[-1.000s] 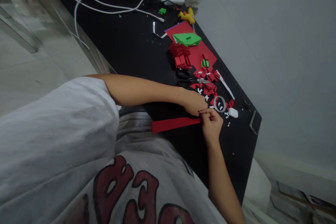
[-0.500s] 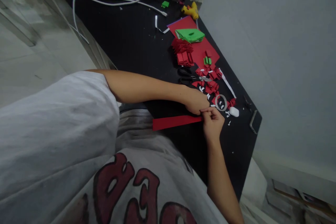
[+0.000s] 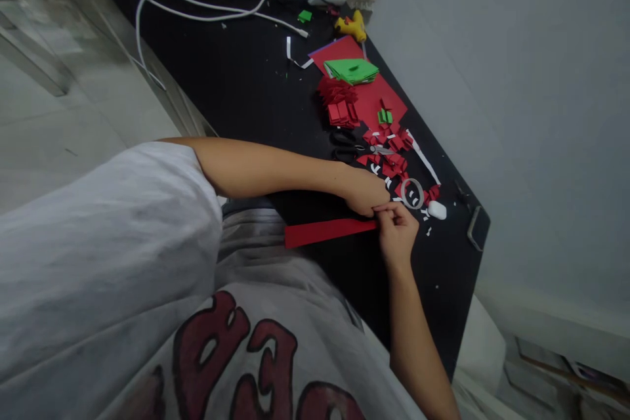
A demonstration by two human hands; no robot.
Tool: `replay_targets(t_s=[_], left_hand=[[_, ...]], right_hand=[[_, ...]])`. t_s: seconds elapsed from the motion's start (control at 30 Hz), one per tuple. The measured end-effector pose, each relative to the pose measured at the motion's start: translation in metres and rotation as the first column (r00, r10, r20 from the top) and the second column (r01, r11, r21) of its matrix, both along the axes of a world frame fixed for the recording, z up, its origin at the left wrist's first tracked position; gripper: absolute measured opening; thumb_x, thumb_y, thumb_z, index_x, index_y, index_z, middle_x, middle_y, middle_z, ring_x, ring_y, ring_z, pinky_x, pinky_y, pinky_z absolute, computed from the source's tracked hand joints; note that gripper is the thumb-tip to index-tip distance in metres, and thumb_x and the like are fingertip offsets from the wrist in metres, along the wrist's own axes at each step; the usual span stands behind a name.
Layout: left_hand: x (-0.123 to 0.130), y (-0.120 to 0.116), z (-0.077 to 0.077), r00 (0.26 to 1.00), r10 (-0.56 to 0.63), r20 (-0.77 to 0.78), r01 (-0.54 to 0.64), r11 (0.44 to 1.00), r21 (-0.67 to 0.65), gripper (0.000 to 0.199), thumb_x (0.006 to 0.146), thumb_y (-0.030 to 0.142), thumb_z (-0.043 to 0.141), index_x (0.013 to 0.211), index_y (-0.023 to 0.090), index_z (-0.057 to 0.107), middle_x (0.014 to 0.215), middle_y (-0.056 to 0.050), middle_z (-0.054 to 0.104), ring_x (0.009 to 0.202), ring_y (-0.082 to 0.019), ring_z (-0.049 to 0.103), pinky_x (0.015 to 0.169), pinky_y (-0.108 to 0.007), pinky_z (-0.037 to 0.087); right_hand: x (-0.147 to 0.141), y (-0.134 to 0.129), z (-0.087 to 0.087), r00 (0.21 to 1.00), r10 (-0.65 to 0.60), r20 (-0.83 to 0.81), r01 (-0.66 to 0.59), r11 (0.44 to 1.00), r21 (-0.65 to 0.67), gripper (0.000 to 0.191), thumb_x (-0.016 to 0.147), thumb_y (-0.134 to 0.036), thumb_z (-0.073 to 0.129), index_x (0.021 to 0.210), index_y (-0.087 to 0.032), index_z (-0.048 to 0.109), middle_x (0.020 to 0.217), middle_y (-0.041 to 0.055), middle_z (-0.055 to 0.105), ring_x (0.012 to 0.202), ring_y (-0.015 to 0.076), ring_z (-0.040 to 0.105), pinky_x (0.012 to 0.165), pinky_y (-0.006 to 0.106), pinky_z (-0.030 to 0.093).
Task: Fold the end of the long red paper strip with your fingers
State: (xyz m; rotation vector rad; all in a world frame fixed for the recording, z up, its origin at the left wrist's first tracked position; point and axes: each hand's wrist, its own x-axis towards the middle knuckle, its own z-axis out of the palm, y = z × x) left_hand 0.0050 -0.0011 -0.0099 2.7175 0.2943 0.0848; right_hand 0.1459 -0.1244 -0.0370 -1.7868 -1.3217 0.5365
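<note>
A long red paper strip (image 3: 329, 231) stretches from the near edge of the black table to my hands. My right hand (image 3: 398, 228) is closed, its thumb and fingertips pinching the far end of the strip. Against it rests my left hand (image 3: 367, 191), curled with its fingers folded down at that same end; its fingertips are mostly hidden. Just beyond the hands lie a roll of clear tape (image 3: 412, 193), small folded red paper pieces (image 3: 396, 163) and white paper scraps (image 3: 375, 169). Scissors with black handles (image 3: 344, 146) lie past my left wrist.
Farther off are stacked red folded papers (image 3: 342, 111), a green folded paper stack (image 3: 350, 71), red sheets (image 3: 377, 98) and a yellow glue gun (image 3: 352, 26). White cables (image 3: 211, 16) cross the far end. A white case (image 3: 437, 210) and a phone (image 3: 478, 228) sit rightward, beside the wall.
The view has shifted slightly, so the far table items appear a little lower and further left. Both hands keep nearly the same pose at the end of the red paper strip.
</note>
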Motion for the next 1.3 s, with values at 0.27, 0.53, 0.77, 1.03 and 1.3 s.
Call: replay_targets(t_s=[0.27, 0.53, 0.77, 1.03, 1.3], left_hand=[[-0.0012, 0.0009, 0.0001, 1.000, 0.017, 0.023, -0.017, 1.000, -0.023, 0.021, 0.086, 0.029, 0.070, 0.101, 0.019, 0.080, 0.099, -0.014, 0.077, 0.085, -0.026, 0.068, 0.078, -0.035, 0.051], [-0.0015, 0.0009, -0.0004, 1.000, 0.010, 0.022, -0.009, 0.999, -0.035, 0.021, 0.087, 0.029, 0.069, 0.102, 0.019, 0.080, 0.099, -0.014, 0.077, 0.086, -0.026, 0.069, 0.079, -0.036, 0.050], [-0.0005, 0.0013, -0.0017, 0.999, 0.027, 0.033, -0.024, 0.998, -0.063, 0.020, 0.084, 0.028, 0.072, 0.099, 0.020, 0.080, 0.098, -0.013, 0.077, 0.085, -0.026, 0.068, 0.080, -0.035, 0.050], [-0.0015, 0.0001, 0.0005, 1.000, 0.012, 0.012, -0.011, 1.000, -0.018, 0.022, 0.087, 0.028, 0.069, 0.103, 0.018, 0.080, 0.100, -0.015, 0.077, 0.085, -0.026, 0.069, 0.077, -0.036, 0.050], [0.0002, 0.0013, -0.0039, 0.999, 0.019, 0.030, -0.018, 0.999, -0.028, 0.021, 0.086, 0.030, 0.070, 0.101, 0.019, 0.080, 0.099, -0.014, 0.077, 0.084, -0.026, 0.068, 0.076, -0.035, 0.050]], right_hand=[[-0.0006, 0.0014, 0.0011, 1.000, -0.002, 0.030, 0.002, 1.000, 0.021, 0.015, 0.074, -0.033, 0.064, 0.069, -0.020, 0.068, 0.050, -0.0086, 0.037, 0.050, 0.0086, 0.032, 0.052, 0.024, 0.026], [-0.0007, 0.0012, 0.0010, 1.000, -0.005, 0.011, 0.005, 1.000, 0.010, 0.015, 0.074, -0.033, 0.064, 0.070, -0.020, 0.069, 0.051, -0.0084, 0.037, 0.051, 0.0089, 0.031, 0.053, 0.024, 0.027], [-0.0025, 0.0014, 0.0027, 1.000, -0.016, 0.001, 0.016, 1.000, 0.020, 0.015, 0.073, -0.034, 0.065, 0.068, -0.020, 0.069, 0.051, -0.0089, 0.035, 0.050, 0.0089, 0.030, 0.053, 0.025, 0.026], [-0.0013, 0.0015, 0.0010, 1.000, -0.007, 0.009, 0.007, 1.000, 0.013, 0.016, 0.074, -0.035, 0.065, 0.069, -0.020, 0.068, 0.051, -0.0088, 0.035, 0.050, 0.0088, 0.030, 0.053, 0.025, 0.024], [-0.0007, 0.0009, 0.0010, 1.000, 0.008, 0.027, -0.008, 1.000, 0.018, 0.015, 0.076, -0.034, 0.065, 0.070, -0.020, 0.067, 0.050, -0.0089, 0.036, 0.050, 0.0086, 0.030, 0.052, 0.025, 0.024]])
